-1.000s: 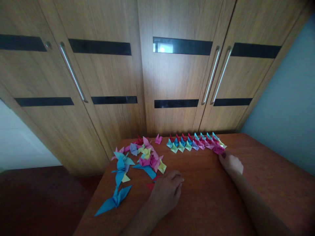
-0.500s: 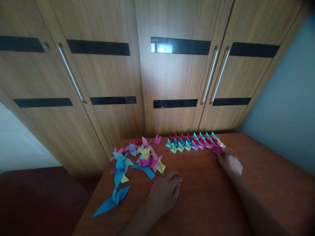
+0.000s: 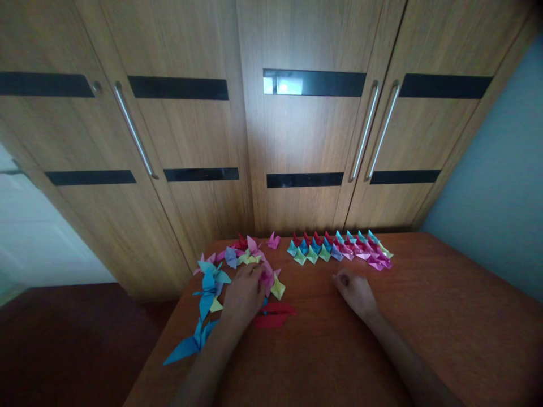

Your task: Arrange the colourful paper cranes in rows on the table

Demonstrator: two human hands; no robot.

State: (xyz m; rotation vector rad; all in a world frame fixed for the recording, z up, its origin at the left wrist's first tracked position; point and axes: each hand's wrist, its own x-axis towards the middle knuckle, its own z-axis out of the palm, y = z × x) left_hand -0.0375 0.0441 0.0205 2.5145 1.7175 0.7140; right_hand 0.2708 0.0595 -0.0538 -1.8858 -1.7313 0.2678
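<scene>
Folded paper cranes lie on the brown table (image 3: 322,350). At the back right, small cranes stand in tidy rows, with magenta ones (image 3: 379,261) at the near right end. On the left is a loose pile with a pink crane (image 3: 267,277), a yellow one (image 3: 278,288) and a blue one (image 3: 207,285). My left hand (image 3: 245,294) reaches over this pile, fingers curled down at the pink paper; what they pinch is hidden. My right hand (image 3: 355,291) hovers in front of the rows with fingers curled together and nothing visible in them.
Red folded paper (image 3: 275,315) lies right of my left wrist. A large blue crane (image 3: 186,347) rests near the table's left edge. Behind the table stands a wooden wardrobe (image 3: 297,203) with metal handles. A blue-grey wall (image 3: 500,186) is at the right.
My left hand has moved left and back onto the pile, uncovering the red paper. My right hand has let go of a magenta crane at the row's end and moved left.
</scene>
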